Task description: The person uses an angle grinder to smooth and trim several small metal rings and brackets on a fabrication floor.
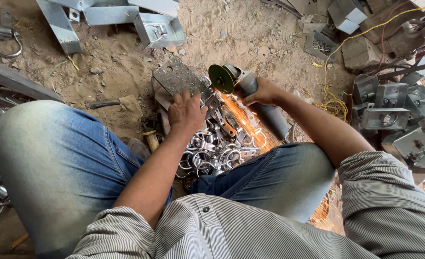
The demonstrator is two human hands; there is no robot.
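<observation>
The right hand [265,92] is wrapped around the neck of an angle grinder [251,98], fingers curled tight on the housing just behind the green disc [221,78]. The forearm runs from the lower right, elbow bent, wrist level. The grinder body slopes down toward the right knee; its rear end is partly hidden behind the forearm.

The left hand [186,111] lies palm down, fingers spread slightly and pressed onto a small metal part [211,103] resting at the edge of a flat perforated steel plate [178,76]. The left forearm extends straight between the knees. The part is mostly covered by the hand and fingertips; its shape cannot be determined.

Orange sparks [239,117] fan downward from below the disc over a heap of metal ring fittings [212,153] on the sandy floor [126,62]. The contact point of disc and part is obscured by sparks. Folded sheet-metal brackets [394,110] are stacked at right, cut off by the frame edge.
</observation>
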